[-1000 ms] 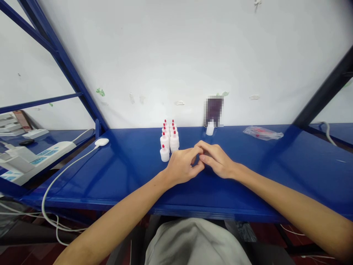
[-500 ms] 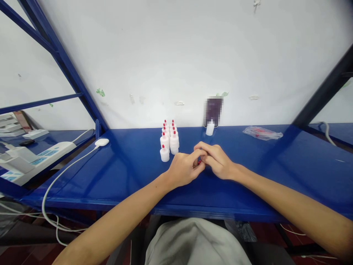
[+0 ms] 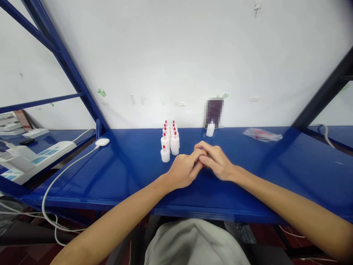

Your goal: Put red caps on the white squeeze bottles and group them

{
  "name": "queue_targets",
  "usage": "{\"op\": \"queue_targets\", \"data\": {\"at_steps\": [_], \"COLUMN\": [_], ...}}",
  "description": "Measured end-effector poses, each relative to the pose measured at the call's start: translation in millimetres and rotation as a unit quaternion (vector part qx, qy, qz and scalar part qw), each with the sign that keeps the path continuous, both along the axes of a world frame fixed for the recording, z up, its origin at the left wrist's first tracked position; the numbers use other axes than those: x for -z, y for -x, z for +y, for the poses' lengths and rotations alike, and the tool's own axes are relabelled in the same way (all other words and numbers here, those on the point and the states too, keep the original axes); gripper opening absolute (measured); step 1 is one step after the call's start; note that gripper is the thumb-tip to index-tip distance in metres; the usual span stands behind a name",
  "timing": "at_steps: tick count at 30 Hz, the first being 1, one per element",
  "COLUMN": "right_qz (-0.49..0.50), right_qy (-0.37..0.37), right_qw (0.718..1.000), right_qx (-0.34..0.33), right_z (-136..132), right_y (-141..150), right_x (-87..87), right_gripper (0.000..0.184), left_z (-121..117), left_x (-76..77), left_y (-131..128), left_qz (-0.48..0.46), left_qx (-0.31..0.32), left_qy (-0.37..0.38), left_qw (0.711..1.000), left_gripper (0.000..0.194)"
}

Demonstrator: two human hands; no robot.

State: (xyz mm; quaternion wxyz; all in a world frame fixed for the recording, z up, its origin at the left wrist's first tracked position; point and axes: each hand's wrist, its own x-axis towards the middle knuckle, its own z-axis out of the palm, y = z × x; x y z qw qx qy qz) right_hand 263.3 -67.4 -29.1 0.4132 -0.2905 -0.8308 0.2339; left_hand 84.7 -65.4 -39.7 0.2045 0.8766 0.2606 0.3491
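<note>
My left hand (image 3: 182,170) and my right hand (image 3: 219,163) meet above the blue table, fingers curled and pressed together. A small red piece (image 3: 204,166) peeks out beneath the joined fingers; most of what they hold is hidden, and I cannot tell which hand has it. Left of my left hand, several white plastic bottles with pointed red caps stand upright in two rows, the nearest bottle (image 3: 165,154) by itself in front. Beyond my right hand, a white bottle (image 3: 210,130) without a red cap stands near the wall.
A clear plastic bag (image 3: 261,134) with red pieces inside lies at the back right of the blue table (image 3: 124,165). On the left are a white round device (image 3: 102,142) with a cable and a power strip (image 3: 41,160). A blurred dark panel (image 3: 214,110) leans by the wall.
My fingers have closed more tightly over each other, and the red piece now shows lower, under them. The bottles have stayed in place; the view has shifted slightly.
</note>
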Motion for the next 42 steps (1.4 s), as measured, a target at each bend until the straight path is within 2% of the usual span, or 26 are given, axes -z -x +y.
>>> {"op": "queue_targets", "data": {"at_steps": [2, 5, 7, 9, 12, 13, 14, 16, 20, 23, 26, 28, 30, 32, 34, 37, 39, 42], "right_qz": [0.008, 0.036, 0.059, 0.087, 0.151, 0.168, 0.187, 0.208, 0.272, 0.268, 0.242, 0.229, 0.221, 0.213, 0.205, 0.199, 0.204, 0.222], "right_qy": [0.022, 0.045, 0.033, 0.0, -0.039, -0.041, -0.046, -0.042, -0.023, -0.026, -0.015, -0.002, 0.007, 0.016, 0.028, 0.053, 0.074, 0.115], "right_qw": [1.0, 0.996, 0.99, 0.982, 0.969, 0.959, 0.949, 0.942, 0.914, 0.907, 0.914, 0.92, 0.924, 0.927, 0.929, 0.931, 0.93, 0.926], "right_qx": [0.011, 0.073, 0.127, 0.166, 0.194, 0.225, 0.251, 0.262, 0.301, 0.324, 0.327, 0.318, 0.312, 0.309, 0.306, 0.301, 0.297, 0.282], "right_z": [4, 12, 19, 27, 47, 56, 66, 89, 133, 156, 171, 178, 184, 188, 189, 188, 185, 175], "right_y": [0, -3, -8, -15, -31, -36, -42, -53, -67, -68, -63, -60, -58, -57, -56, -55, -54, -51], "right_x": [2.1, 6.5, 8.0, 6.7, -1.1, -4.7, -8.3, -15.1, -23.5, -24.7, -22.0, -18.8, -14.8, -10.2, -5.0, 2.4, 6.0, 8.6], "right_gripper": [0.022, 0.024, 0.019, 0.017, 0.009, 0.007, 0.01, 0.019, 0.023, 0.023, 0.022, 0.022, 0.024, 0.025, 0.025, 0.024, 0.023, 0.02], "left_z": [1, 7, 15, 22, 31, 33, 34, 35, 34, 33, 28, 22, 13, 4, -3, -3, 5, 21], "left_x": [-6.5, -21.2, -31.1, -37.4, -37.1, -35.1, -32.7, -28.3, -24.8, -25.2, -25.2, -23.1, -18.7, -13.0, -7.9, -4.4, -4.4, -6.0], "left_y": [6, 26, 45, 64, 84, 87, 89, 90, 87, 86, 86, 84, 80, 73, 64, 50, 43, 31], "left_qz": [-0.033, -0.12, -0.203, -0.229, -0.209, -0.192, -0.173, -0.129, -0.06, -0.028, -0.055, -0.096, -0.104, -0.042, 0.046, 0.148, 0.182, 0.213], "left_qx": [-0.026, -0.103, -0.166, -0.211, -0.235, -0.242, -0.249, -0.269, -0.298, -0.309, -0.322, -0.3, -0.225, -0.113, -0.044, -0.033, -0.039, -0.026], "left_qy": [0.007, 0.017, 0.026, 0.037, 0.051, 0.054, 0.052, 0.036, 0.004, -0.012, -0.064, -0.115, -0.161, -0.187, -0.182, -0.109, -0.06, -0.026], "left_qw": [0.999, 0.987, 0.965, 0.95, 0.948, 0.95, 0.952, 0.954, 0.953, 0.95, 0.943, 0.942, 0.955, 0.975, 0.981, 0.982, 0.981, 0.976], "left_gripper": [0.015, 0.015, 0.017, 0.02, 0.022, 0.023, 0.023, 0.024, 0.021, 0.021, 0.019, 0.013, 0.008, 0.006, 0.009, 0.019, 0.023, 0.024]}}
